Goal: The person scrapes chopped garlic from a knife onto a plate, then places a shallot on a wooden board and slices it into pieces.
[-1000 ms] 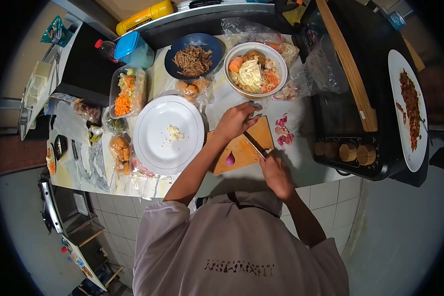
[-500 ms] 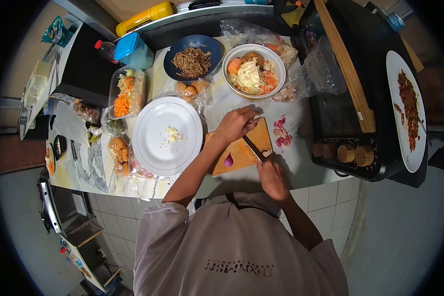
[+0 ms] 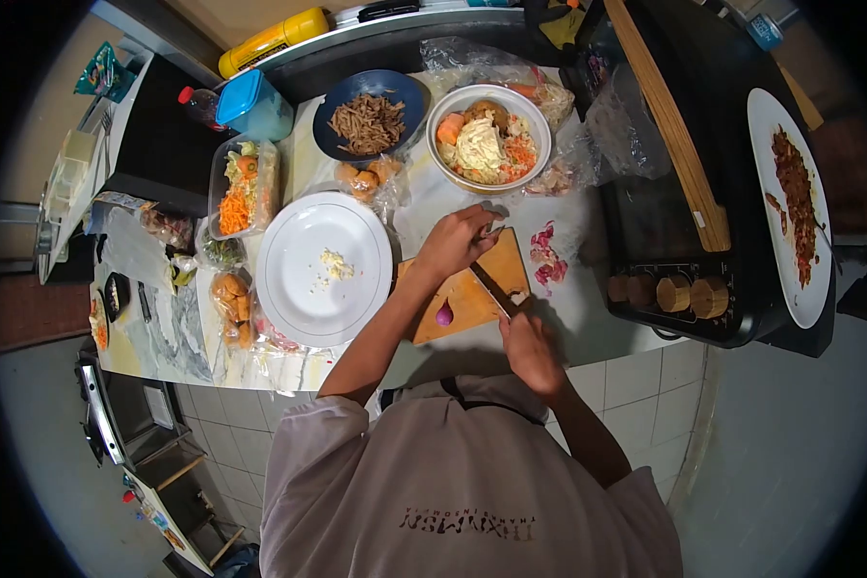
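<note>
A wooden cutting board (image 3: 458,306) lies on the counter in front of me. My right hand (image 3: 528,345) grips a knife (image 3: 492,288) whose blade points up and left across the board. My left hand (image 3: 458,239) rests with bent fingers on the board's far edge, at the blade's tip, on something small that I cannot make out. A whole purple shallot (image 3: 444,313) sits on the board's near part. Red shallot peels (image 3: 549,258) lie on the counter just right of the board.
A white plate (image 3: 299,289) with a little chopped garlic is left of the board. Behind are a blue bowl of brown strips (image 3: 370,118) and a white bowl of mixed vegetables (image 3: 484,142). A black stove (image 3: 679,241) stands to the right, bagged food to the left.
My hands and the knife have stayed nearly in place on the board; the whole view has shifted slightly as my head moved.
</note>
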A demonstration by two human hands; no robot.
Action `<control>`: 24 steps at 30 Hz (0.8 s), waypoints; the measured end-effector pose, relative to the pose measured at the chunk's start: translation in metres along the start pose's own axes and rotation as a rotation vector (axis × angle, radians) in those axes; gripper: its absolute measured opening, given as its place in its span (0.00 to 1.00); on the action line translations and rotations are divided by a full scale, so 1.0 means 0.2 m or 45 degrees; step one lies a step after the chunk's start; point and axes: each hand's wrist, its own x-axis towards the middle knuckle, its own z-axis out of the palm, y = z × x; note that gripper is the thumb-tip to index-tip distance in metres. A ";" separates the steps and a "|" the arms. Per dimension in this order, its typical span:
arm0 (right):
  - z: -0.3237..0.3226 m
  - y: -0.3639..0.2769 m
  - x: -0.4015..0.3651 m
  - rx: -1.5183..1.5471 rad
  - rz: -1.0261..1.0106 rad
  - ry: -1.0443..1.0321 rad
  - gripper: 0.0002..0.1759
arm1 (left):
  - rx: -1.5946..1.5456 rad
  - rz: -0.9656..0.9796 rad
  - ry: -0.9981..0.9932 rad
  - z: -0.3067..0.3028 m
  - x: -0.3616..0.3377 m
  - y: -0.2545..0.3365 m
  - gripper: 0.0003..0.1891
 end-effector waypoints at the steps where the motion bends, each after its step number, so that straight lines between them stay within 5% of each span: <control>1: 0.06 0.02 0.02 -0.004 0.105 0.024 0.23 | -0.001 -0.002 -0.001 0.01 -0.01 0.00 0.15; 24: 0.21 0.11 0.02 0.015 0.110 0.203 0.21 | 0.019 0.015 0.020 0.01 -0.03 0.01 0.17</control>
